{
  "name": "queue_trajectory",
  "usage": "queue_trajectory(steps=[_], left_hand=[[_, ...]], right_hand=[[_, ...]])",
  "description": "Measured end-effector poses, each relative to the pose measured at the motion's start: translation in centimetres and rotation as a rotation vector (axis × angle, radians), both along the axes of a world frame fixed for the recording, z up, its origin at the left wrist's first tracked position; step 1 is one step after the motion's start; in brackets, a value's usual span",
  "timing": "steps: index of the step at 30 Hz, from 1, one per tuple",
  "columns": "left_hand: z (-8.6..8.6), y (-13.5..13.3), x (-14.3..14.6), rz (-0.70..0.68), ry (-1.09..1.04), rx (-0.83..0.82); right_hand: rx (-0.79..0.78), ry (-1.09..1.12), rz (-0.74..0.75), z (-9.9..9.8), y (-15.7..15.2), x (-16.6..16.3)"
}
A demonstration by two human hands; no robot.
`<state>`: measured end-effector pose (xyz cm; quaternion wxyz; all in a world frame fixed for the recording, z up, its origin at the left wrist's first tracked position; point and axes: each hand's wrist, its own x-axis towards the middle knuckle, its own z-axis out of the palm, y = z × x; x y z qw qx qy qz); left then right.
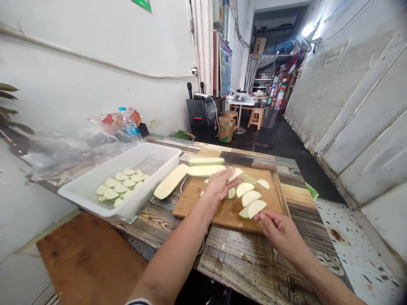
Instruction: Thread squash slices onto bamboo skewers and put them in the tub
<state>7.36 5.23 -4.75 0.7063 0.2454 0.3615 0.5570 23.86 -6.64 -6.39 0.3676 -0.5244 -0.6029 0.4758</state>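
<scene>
My left hand (pixel 221 183) is closed on a pale half-round zucchini slice (pixel 235 174) above the wooden cutting board (pixel 222 218). Fingers pinched together, my right hand (pixel 278 231) is at the board's front right, its tips touching the edge of a green-rimmed slice (pixel 257 208). Whether a thin stick is in that pinch I cannot tell. Several slices lie in a row between the two hands, and others are partly hidden behind my left hand. Long halved zucchini (pixel 171 181) lie left of the board and along its back edge.
A white plastic tub (pixel 165 173) on the left holds rows of slices and thin sticks. Bamboo skewers (pixel 281 192) lie along the board's right edge, and a knife handle (pixel 263 166) shows behind it. Plastic bags (pixel 76 146) and a water bottle (pixel 129 123) are at the back left.
</scene>
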Motion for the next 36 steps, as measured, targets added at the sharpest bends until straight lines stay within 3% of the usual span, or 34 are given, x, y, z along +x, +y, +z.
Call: queue_trajectory(steps=[7,13,18,26,36], left_hand=[[-0.7,0.1,0.5,-0.044,-0.008,-0.050],[-0.7,0.0,0.9,-0.079,-0.161,-0.056],[-0.2,-0.6,1.2,-0.005,-0.051,-0.025],[-0.3,-0.7,1.5,0.014,-0.017,-0.028],[-0.6,-0.8,1.7,-0.004,0.014,-0.025]], right_hand=[[0.024,-0.031,-0.036,0.1,0.0,-0.4],[0.029,0.016,-0.052,0.0,0.2,-0.6],[0.014,0.010,-0.040,0.0,0.2,-0.5],[0.177,-0.142,-0.082,-0.3,0.1,-0.5],[0.091,-0.030,-0.076,-1.0,0.3,-0.5]])
